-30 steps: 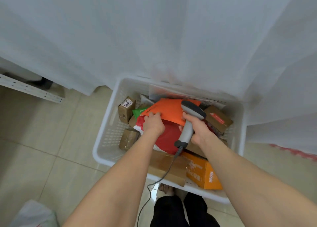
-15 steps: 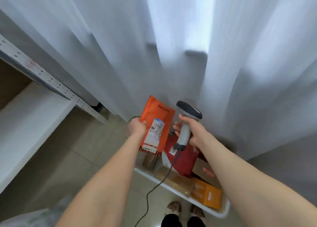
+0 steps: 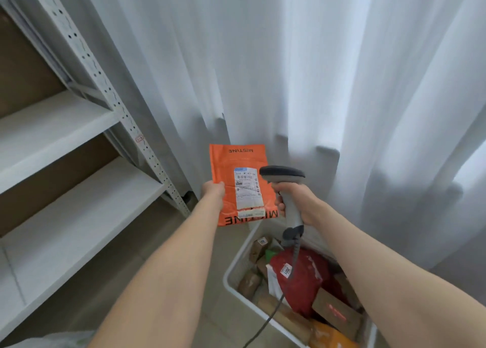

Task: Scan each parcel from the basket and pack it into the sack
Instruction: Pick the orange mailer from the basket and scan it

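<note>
By curtain (image 3: 289, 71): 1 parcel (image 3: 228, 169), L hand (image 3: 213, 191); 1 scanner (image 3: 283, 175), R hand (image 3: 301, 200).

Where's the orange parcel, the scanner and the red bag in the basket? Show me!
orange parcel (image 3: 222, 163): head view, bare orange part at its upper left.
scanner (image 3: 282, 172): head view, its dark head.
red bag (image 3: 307, 276): head view, middle of its top side.
</note>
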Tool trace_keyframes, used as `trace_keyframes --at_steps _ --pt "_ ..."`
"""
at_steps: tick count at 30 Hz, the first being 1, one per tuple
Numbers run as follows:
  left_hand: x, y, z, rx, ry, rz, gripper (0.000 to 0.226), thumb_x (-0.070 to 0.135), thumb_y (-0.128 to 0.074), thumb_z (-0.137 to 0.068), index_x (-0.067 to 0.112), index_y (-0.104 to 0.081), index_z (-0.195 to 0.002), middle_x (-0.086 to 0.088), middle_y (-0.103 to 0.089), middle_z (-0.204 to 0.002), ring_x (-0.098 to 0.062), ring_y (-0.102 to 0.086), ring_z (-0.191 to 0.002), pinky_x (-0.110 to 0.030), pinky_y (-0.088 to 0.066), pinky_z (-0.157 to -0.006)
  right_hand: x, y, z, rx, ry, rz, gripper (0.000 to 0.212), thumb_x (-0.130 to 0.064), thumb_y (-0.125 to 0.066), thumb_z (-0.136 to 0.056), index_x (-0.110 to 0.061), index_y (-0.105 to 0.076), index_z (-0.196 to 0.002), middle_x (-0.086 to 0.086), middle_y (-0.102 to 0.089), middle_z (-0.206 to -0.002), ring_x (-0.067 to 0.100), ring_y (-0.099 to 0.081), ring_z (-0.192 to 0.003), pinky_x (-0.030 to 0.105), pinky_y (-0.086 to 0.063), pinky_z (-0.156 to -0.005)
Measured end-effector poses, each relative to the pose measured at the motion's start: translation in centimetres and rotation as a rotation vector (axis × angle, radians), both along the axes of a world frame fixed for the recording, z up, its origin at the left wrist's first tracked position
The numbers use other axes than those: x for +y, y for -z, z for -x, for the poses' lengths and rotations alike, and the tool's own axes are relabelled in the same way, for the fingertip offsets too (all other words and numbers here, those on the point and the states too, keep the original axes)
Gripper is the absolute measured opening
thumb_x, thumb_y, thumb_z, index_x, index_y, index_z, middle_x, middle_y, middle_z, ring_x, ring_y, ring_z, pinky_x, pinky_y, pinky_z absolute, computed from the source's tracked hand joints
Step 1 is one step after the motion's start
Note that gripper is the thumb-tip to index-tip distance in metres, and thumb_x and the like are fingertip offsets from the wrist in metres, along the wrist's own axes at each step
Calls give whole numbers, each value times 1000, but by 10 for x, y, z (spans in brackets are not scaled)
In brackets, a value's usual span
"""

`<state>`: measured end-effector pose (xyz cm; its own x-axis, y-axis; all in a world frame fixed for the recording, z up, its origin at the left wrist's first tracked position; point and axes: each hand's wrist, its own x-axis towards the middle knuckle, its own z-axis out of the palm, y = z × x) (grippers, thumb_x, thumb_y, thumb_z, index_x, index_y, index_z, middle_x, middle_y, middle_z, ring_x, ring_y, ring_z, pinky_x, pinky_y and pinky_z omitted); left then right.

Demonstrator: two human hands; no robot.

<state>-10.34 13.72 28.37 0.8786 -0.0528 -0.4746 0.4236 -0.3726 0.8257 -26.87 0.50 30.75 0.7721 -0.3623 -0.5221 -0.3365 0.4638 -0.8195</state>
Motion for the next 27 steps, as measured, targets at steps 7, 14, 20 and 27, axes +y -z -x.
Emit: trace_keyframes --at_steps 7,14,20,27 --pt "45 -39 -20 -33 -9 71 22 8 -46 -97 5 -63 -111 -12 -66 -98 -28 -64 -91 -41 -54 -88 54 -43 -24 10 -85 119 7 -13 -59 -90 -6 -57 -91 6 -54 -56 14 -47 -41 23 -43 -43" --pt "79 -53 -44 -52 -40 117 18 7 -45 -97 8 -63 -101 -7 -63 -82 -24 -61 -77 -37 -54 -79 85 -62 -49 7 -91 156 7 -11 -60 -87 -7 -57 -92 7 -54 -58 15 -47 -43 25 -43 -45" --pt "104 -58 -63 -57 -71 146 28 6 -42 -99 12 -52 -74 -3 -54 -69 -15 -51 -57 -30 -47 -59 105 -67 -73 13 -123 137 10 -16 -63 -88 -8 -57 -90 8 -57 -58 16 -49 -43 25 -46 -46" --pt "157 -57 -89 -110 -93 92 17 15 -41 -101 16 -58 -102 -1 -57 -78 -15 -52 -62 -29 -44 -55 142 -48 -103 0 201 134 15 -14 -72 -84 -6 -62 -93 9 -62 -72 19 -57 -57 31 -51 -56"
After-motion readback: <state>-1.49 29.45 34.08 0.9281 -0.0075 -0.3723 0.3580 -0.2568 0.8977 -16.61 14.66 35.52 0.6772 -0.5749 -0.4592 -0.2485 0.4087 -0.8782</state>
